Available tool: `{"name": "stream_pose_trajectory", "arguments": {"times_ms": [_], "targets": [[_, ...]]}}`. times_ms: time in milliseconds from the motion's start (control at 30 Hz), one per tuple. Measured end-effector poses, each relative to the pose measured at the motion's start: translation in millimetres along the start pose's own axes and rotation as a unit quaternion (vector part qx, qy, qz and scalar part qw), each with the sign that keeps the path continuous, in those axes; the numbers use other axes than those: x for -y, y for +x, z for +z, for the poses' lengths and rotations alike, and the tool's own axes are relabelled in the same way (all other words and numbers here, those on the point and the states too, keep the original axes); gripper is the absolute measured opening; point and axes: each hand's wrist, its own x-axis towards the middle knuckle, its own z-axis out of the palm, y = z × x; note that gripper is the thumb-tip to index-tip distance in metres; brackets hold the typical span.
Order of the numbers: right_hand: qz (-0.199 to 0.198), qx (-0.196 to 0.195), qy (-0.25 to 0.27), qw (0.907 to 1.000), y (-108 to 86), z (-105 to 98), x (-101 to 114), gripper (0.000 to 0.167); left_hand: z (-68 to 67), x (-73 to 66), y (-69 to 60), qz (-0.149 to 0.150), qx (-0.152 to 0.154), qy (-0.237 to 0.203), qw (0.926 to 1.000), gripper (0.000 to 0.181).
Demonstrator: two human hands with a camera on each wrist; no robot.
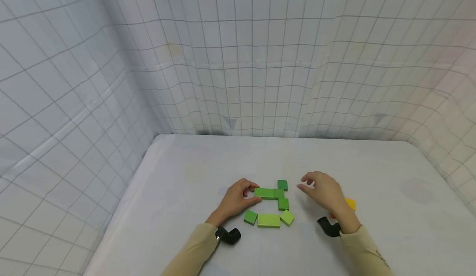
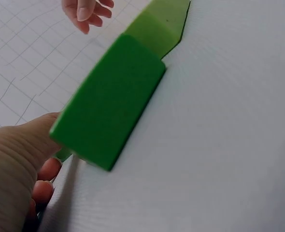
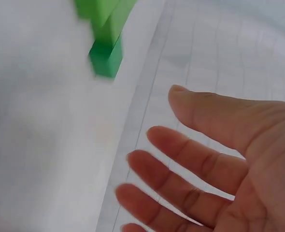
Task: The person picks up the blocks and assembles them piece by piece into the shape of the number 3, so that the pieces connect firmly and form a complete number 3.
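Observation:
My left hand (image 1: 238,197) holds the left end of a long green block (image 1: 264,193) between thumb and fingers. Against that block's right end lies a small green block (image 1: 279,193). A darker green block (image 1: 282,185) sits just behind it, and another green block (image 1: 283,204) just in front. My right hand (image 1: 324,191) hovers to the right of these blocks, apart from them. In the right wrist view its fingers (image 3: 181,150) are spread and loosely bent, with nothing between them. A green block (image 2: 111,101) fills the middle of the left wrist view.
Nearer the person lie a green block (image 1: 251,217), a long light-green block (image 1: 269,220) and a turned light-green block (image 1: 287,217). A yellow-orange object (image 1: 351,203) is partly hidden by the right wrist. Checked white curtains (image 1: 238,61) surround the white table (image 1: 186,164).

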Motion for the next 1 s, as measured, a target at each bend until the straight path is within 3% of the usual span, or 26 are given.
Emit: {"name": "stream_pose_trajectory", "arguments": {"times_ms": [167, 267, 433, 533, 667, 833, 1000], "targets": [[0.025, -0.038, -0.05, 0.9977, -4.0, -11, -36, 0.026, 1.1, -0.4, 0.6, 0.0, 0.001, 0.003, 1.0, 0.036], [0.046, -0.041, -0.081, 0.9948, -7.2, -18, -51, 0.032, 1.4, -0.2, 0.9, -0.001, -0.002, 0.003, 1.0, 0.036], [0.118, 0.033, -0.097, 0.9877, -11.5, -30, -63, 0.054, 1.5, 0.4, 0.3, -0.004, -0.001, 0.004, 1.0, 0.036], [0.149, 0.082, -0.095, 0.9809, -12.3, -32, -66, 0.059, 1.5, 0.5, -0.5, -0.005, 0.0, 0.004, 1.0, 0.036], [0.148, 0.093, -0.1, 0.9796, -11.0, -29, -70, 0.05, 1.8, 0.7, -0.6, -0.007, 0.001, 0.003, 1.0, 0.036], [0.129, 0.059, -0.097, 0.9852, -8.0, -18, -67, 0.039, 1.7, 0.2, -0.6, -0.007, 0.002, 0.003, 1.0, 0.036], [0.098, 0.027, -0.08, 0.9916, -3.4, -3, -51, 0.036, 1.3, 0.5, -0.6, -0.003, -0.002, 0.003, 1.0, 0.036]]}}
